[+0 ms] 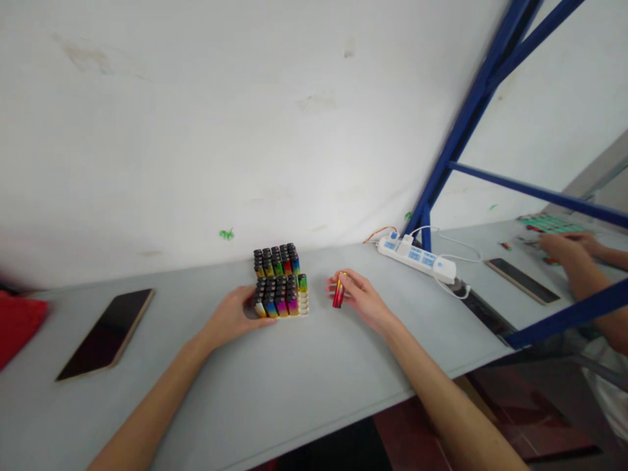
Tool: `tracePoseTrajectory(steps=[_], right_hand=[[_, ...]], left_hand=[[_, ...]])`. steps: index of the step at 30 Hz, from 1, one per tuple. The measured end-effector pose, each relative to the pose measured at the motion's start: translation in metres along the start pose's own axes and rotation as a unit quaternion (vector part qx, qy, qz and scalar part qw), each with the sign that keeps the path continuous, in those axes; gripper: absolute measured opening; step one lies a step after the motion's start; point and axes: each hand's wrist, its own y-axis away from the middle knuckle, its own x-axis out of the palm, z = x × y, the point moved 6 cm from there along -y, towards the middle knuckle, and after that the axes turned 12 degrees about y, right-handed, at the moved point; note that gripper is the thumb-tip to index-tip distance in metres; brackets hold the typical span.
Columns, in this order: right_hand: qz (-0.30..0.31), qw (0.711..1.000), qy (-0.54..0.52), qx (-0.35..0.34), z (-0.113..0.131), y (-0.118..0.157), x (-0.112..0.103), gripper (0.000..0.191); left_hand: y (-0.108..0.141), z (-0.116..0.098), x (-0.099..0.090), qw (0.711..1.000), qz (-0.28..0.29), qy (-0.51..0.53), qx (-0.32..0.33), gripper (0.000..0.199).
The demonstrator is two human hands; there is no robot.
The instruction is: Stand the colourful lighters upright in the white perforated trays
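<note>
A white tray point(304, 306) holds rows of lighters point(280, 306) with black tops and shiny bodies in gold, blue, pink and purple. Its right-hand column has bare slots at the front, and a green-gold lighter point(302, 283) stands at the back of that column. My left hand point(234, 312) grips the tray's left side, the thumb along the front edge and the other fingers partly hidden behind. To the right of the tray, my right hand point(357, 293) holds a red and gold lighter point(338, 296) nearly upright between thumb and fingers.
Behind the tray stands another block of lighters point(276, 260) near the wall. A dark phone-like slab point(108, 333) and red cloth point(19, 324) are at left. At right are a white power strip point(415, 254), a blue metal frame point(451, 140) and another person's hands point(569, 245).
</note>
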Motion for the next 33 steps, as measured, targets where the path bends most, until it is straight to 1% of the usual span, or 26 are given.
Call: tracePoseTrajectory(steps=[2,4,6,8,12,15,18,22,24,26,29,31,33], right_hand=[[0.037,0.999,-0.009,0.009,0.006,-0.013,0.011,0.066],[0.066,0.998,0.012,0.005,0.009,-0.026,0.021,0.065],[0.076,0.996,0.042,0.002,0.007,-0.039,0.028,0.064],[0.068,0.996,0.050,0.002,0.000,-0.049,0.031,0.065],[0.036,0.999,0.022,-0.010,-0.014,-0.055,0.028,0.069],[-0.024,0.999,0.038,-0.017,-0.019,-0.052,0.016,0.073],[-0.086,0.994,0.061,0.005,-0.022,-0.048,0.005,0.072],[-0.151,0.985,0.087,0.012,-0.023,-0.047,-0.002,0.070],[-0.164,0.982,0.091,-0.001,-0.022,-0.046,-0.002,0.072],[-0.151,0.984,0.088,-0.023,-0.019,-0.045,0.002,0.075],[-0.095,0.990,0.087,-0.057,-0.014,-0.043,0.013,0.076],[-0.041,0.994,0.077,-0.060,-0.014,-0.041,0.024,0.073],[-0.005,0.997,0.061,-0.045,-0.016,-0.039,0.034,0.072]], left_hand=[[0.003,0.001,0.003,1.000,-0.004,0.007,0.014,0.062],[0.004,0.001,0.004,1.000,-0.004,0.011,0.021,0.061],[0.004,0.001,0.005,1.000,0.001,0.014,0.023,0.062],[0.004,-0.001,0.005,1.000,0.007,0.014,0.025,0.061],[0.005,-0.006,0.004,0.999,0.013,0.009,0.029,0.057],[0.006,-0.009,0.004,0.999,0.015,0.009,0.029,0.057],[0.007,-0.010,0.004,1.000,0.016,0.003,0.022,0.057],[0.009,-0.010,0.004,1.000,0.021,-0.004,0.013,0.057],[0.009,-0.011,0.004,1.000,0.019,-0.001,0.011,0.057],[0.009,-0.011,0.003,1.000,0.016,0.006,0.014,0.056],[0.009,-0.010,0.004,1.000,0.018,0.010,0.014,0.054],[0.008,-0.008,0.004,1.000,0.017,0.009,0.010,0.054],[0.008,-0.008,0.004,1.000,0.016,0.008,0.011,0.054]])
